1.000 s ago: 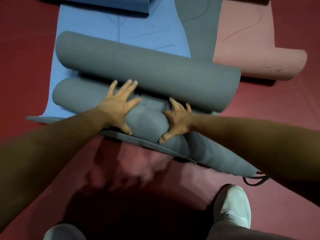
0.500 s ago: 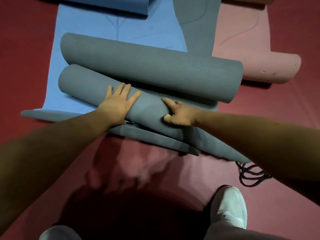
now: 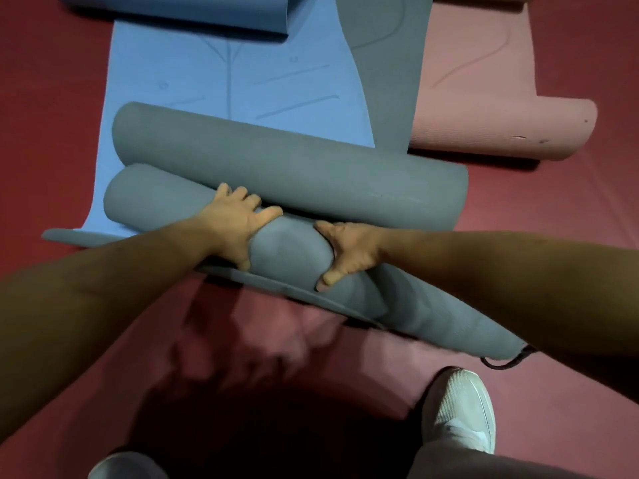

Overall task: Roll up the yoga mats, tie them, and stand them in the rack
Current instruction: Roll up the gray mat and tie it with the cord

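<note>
Head: hands [image 3: 238, 224] [image 3: 349, 252] around grey roll [image 3: 288, 257]

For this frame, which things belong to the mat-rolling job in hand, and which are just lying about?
In hand:
near grey roll, gripped by the left hand and right hand
black cord at its right end, probably the tie

Lying about:
far grey roll, blue mat and pink mat, likely awaiting their turn
white shoe
</note>
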A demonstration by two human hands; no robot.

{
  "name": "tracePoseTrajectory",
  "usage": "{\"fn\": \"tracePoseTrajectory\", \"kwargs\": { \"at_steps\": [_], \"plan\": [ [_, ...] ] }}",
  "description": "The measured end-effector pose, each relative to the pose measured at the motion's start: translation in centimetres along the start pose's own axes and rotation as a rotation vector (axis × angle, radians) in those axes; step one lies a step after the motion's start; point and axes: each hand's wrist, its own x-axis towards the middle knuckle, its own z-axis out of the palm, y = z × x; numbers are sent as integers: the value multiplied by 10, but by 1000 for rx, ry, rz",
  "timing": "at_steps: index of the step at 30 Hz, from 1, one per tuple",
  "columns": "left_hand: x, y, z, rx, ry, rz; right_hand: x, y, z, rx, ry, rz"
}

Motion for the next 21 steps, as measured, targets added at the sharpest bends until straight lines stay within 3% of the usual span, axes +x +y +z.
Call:
{"fn": "tracePoseTrajectory", "kwargs": {
  "at_steps": [4, 8, 11, 16, 18, 21],
  "plan": [
    [4, 2, -5, -130, -58, 19, 3, 4, 0, 14, -62, 33],
    [2, -5, -6, -257, -85, -123, 4, 4, -12, -111, -3, 101],
    [-7, -13, -3, -291, -6, -225, 1, 12, -18, -77, 127, 132],
    [0, 3, 1, -408, 352, -232, -2, 25, -42, -35, 269, 131],
    [11, 12, 0, -451, 353, -266, -5, 17, -33, -6, 250, 76],
    [20, 5, 0, -450, 274, -229, 2, 3, -5, -90, 174, 146]
  ]
}}
